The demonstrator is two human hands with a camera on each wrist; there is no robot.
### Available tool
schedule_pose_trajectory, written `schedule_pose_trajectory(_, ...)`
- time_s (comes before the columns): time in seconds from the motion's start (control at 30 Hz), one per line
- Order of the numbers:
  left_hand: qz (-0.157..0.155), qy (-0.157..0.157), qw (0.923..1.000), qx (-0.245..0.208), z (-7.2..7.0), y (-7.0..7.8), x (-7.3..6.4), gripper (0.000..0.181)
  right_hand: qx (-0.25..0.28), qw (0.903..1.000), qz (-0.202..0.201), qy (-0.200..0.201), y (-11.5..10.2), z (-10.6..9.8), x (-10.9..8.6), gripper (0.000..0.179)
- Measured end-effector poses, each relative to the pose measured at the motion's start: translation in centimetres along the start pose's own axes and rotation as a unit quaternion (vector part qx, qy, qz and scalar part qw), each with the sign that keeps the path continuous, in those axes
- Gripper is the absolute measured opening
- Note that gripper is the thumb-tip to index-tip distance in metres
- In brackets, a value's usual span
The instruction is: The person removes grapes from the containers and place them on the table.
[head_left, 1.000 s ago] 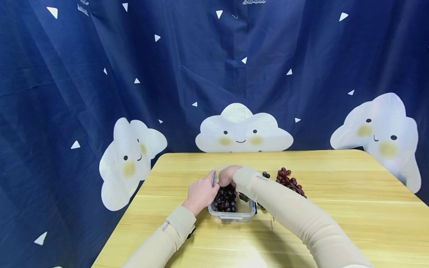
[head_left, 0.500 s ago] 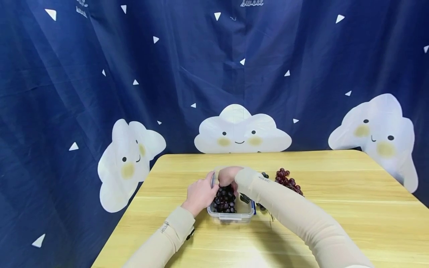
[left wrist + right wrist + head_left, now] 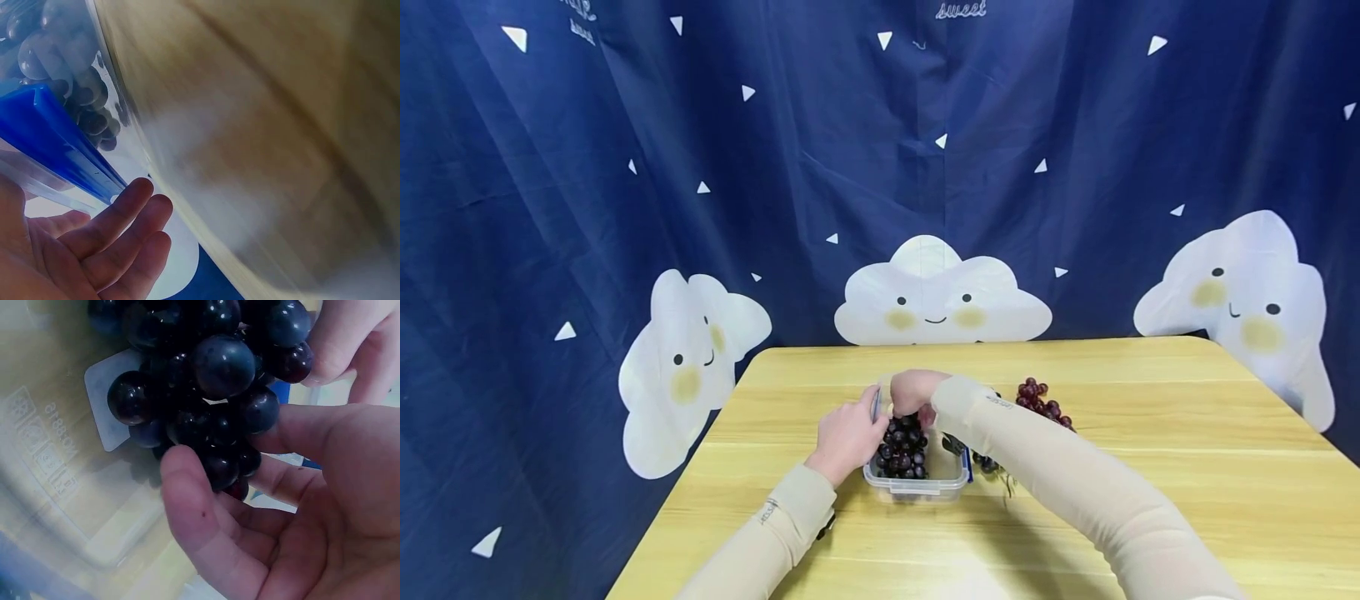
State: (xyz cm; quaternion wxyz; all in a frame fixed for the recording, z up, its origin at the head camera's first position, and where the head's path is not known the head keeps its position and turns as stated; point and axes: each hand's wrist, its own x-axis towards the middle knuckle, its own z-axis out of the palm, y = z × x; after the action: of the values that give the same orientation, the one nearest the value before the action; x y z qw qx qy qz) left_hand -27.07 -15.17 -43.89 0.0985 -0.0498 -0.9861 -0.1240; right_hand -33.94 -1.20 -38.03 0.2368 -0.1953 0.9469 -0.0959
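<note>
A clear plastic food container [image 3: 951, 479] with blue clips stands on the table, a bunch of dark grapes [image 3: 901, 450] lying along its left side. My left hand [image 3: 847, 437] holds the container's left wall, the thumb over the rim. In the left wrist view a raised blue clip [image 3: 56, 134] runs beside the fingers [image 3: 125, 219], which are only slightly bent. My right hand [image 3: 913, 392] reaches in at the far end. The right wrist view shows its thumb and fingers [image 3: 194, 500] curled around the tip of the dark bunch [image 3: 225, 369].
Red grapes [image 3: 1043, 404] lie to the right, partly behind the right sleeve [image 3: 1060, 475]. More dark grapes [image 3: 985, 462] with a thin stem sit just right of the container. The wooden table [image 3: 760, 392] ends at a blue curtain [image 3: 790, 167].
My right hand and forearm shift slightly to the right, still at the far end of the dark grapes. The left hand stays on the container. The head view tilts a little.
</note>
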Motion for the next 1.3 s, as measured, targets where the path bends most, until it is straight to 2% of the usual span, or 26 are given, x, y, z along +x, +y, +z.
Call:
schedule_pose_trajectory(0.17, -0.003, 0.002, 1.0000, 0.002, -0.1, 0.1, -0.1, 0.057, -0.003, 0.9993, -0.028, 0.024, 0.1, -0.5, -0.8, 0.042)
schedule_pose_trajectory(0.37, -0.002, 0.001, 1.0000, 0.003, -0.2, 0.1, -0.2, 0.056, -0.021, 0.9940, -0.088, 0.062, 0.7, -0.6, -2.4, 0.037)
schedule_pose_trajectory(0.57, -0.008, -0.001, 1.0000, 0.000, -0.2, 0.0, -0.3, 0.057, -0.032, 0.9837, -0.120, 0.130, 1.1, -0.3, -3.8, 0.018)
schedule_pose_trajectory(0.8, -0.008, 0.000, 1.0000, 0.003, -0.2, 0.1, -0.4, 0.056, -0.047, 0.9719, -0.135, 0.187, 1.7, -0.2, -4.8, 0.020)
schedule_pose_trajectory(1.03, -0.004, 0.000, 1.0000, 0.003, -0.3, 0.2, -0.2, 0.057, -0.031, 0.9600, -0.148, 0.236, 2.3, -0.1, -6.1, 0.021)
schedule_pose_trajectory(1.3, 0.005, 0.006, 0.9999, 0.007, -0.5, 0.2, -0.3, 0.057, -0.026, 0.9410, -0.194, 0.276, 3.2, 0.2, -6.6, 0.017)
